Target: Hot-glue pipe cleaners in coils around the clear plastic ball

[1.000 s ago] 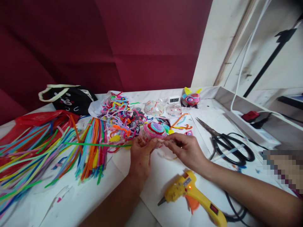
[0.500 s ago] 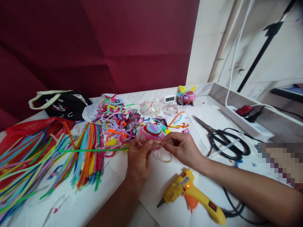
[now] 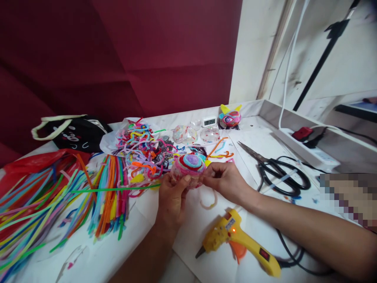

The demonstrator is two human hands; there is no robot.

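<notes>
A clear plastic ball [image 3: 191, 167] has pipe cleaners wound over its top in rings of purple, light blue, red and pink. My left hand [image 3: 173, 192] grips it from the left and below, with the thumb on its near side. At the ball's lower right edge, my right hand [image 3: 222, 181] pinches a pale pipe cleaner [image 3: 209, 206], whose loose end hangs in a curl under the fingers. The fingertips hide where it meets the ball. A yellow hot glue gun [image 3: 235, 239] with a lit orange light lies on the table in front of my hands.
Black-handled scissors [image 3: 279, 173] lie at right, near a white power strip [image 3: 313, 147]. Bundled pipe cleaners [image 3: 110, 192] spread on the left. Behind the ball are cut pieces [image 3: 141, 145], clear plastic domes [image 3: 184, 135], a small clock [image 3: 209, 122] and a decorated ball [image 3: 230, 119].
The pale pipe cleaner's loose end shows more, curling lower beneath my right hand. Both hands stay at the ball. The view has shifted slightly.
</notes>
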